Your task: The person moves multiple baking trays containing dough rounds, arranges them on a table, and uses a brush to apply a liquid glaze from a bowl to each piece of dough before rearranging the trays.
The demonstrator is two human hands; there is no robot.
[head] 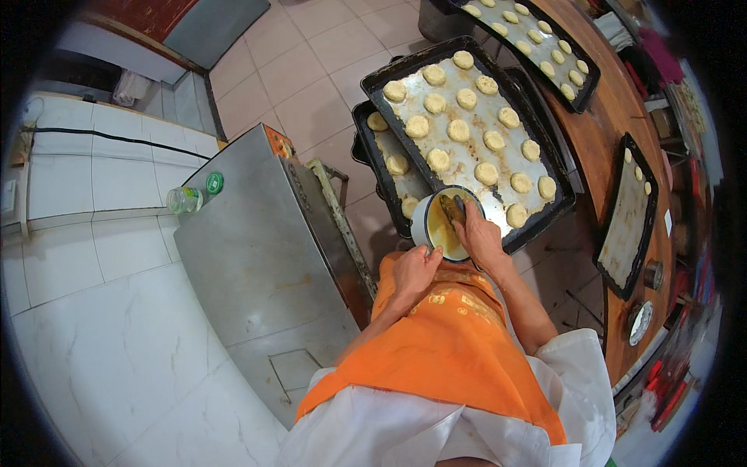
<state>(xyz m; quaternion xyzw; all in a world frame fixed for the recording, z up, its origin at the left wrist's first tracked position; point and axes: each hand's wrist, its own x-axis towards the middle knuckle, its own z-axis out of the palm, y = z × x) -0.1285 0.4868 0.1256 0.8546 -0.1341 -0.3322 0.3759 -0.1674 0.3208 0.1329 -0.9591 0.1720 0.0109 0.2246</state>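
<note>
My left hand (415,269) grips the rim of a white enamel mug (419,225) with a dark edge, tilted in front of my orange apron. Yellowish liquid, perhaps beaten egg, coats its inside. My right hand (481,236) holds a brush (452,209) inside the mug; its bristles look wet and brown. Just beyond the mug lies a black-rimmed baking tray (478,140) with rows of round, flat, pale yellow dough pieces (458,130). Another tray (388,143) with similar dough pieces sticks out beneath it on the left.
A steel cabinet (257,245) stands at the left, with a glass jar (185,200) and a green lid (215,183) at its far edge. On the wooden table (589,134) at the right lie a filled tray (540,49), a tray with a few pieces (627,227) and a metal tin (653,274).
</note>
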